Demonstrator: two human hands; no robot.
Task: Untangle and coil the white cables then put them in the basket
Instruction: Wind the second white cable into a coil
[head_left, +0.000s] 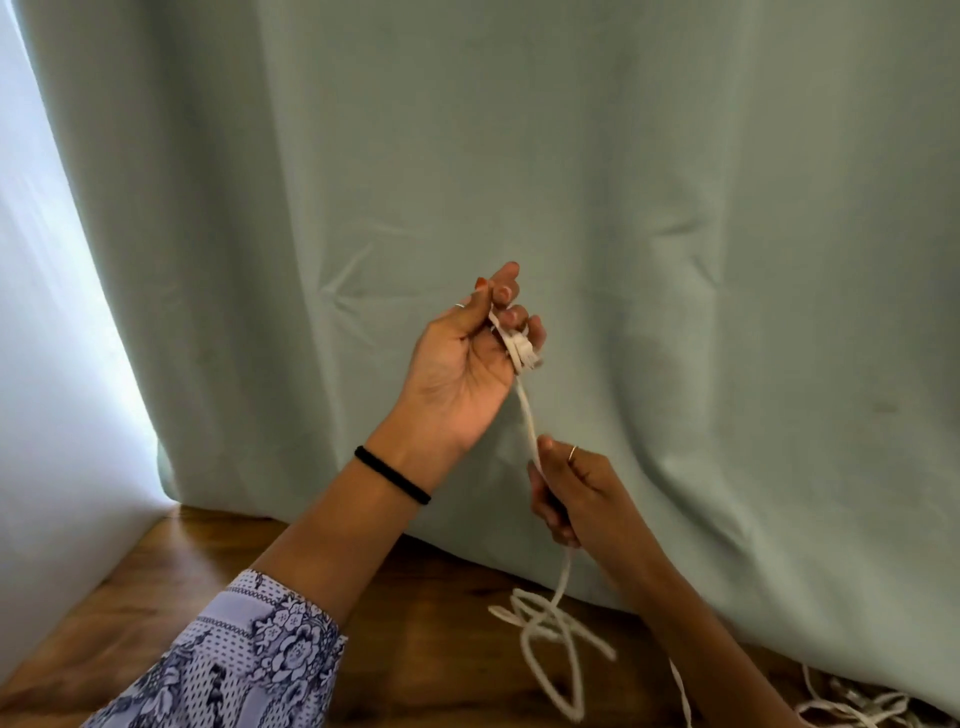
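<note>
Left hand (467, 358) raised at frame centre, palm toward the camera, fingers curled over the plug end of a white cable (529, 415); thumb and forefinger pinch the flat strand near the connector. Likely reason: the held end serves as anchor for the first turn of a coil.

Right hand (569, 493) sits at 5 o'clock from the left hand, lower and nearer. Fingers are closed round the same cable, thumb up along the strand. The stretch between the two hands is taut and near straight, so the right hand appears to act as a guide, letting the line feed through while kinks stay below it.

Below the right hand the cable drops to the floor (415, 649) and ends in a loose pile (550, 634) of crossing loops at 6 o'clock; whether these are true knots or only overlaps, cannot tell.

A second tangle (862, 709) of white cable lies at 4 o'clock, at the frame's lower right corner, against the hem of the green curtain (623, 208). Well apart from the first pile.

Basket: not in view.

Judgement: early stage. One cable is being drawn out and straightened; no coil formed yet, the second tangle untouched. Risk: pulling upward may tighten the floor loops rather than free them.
</note>
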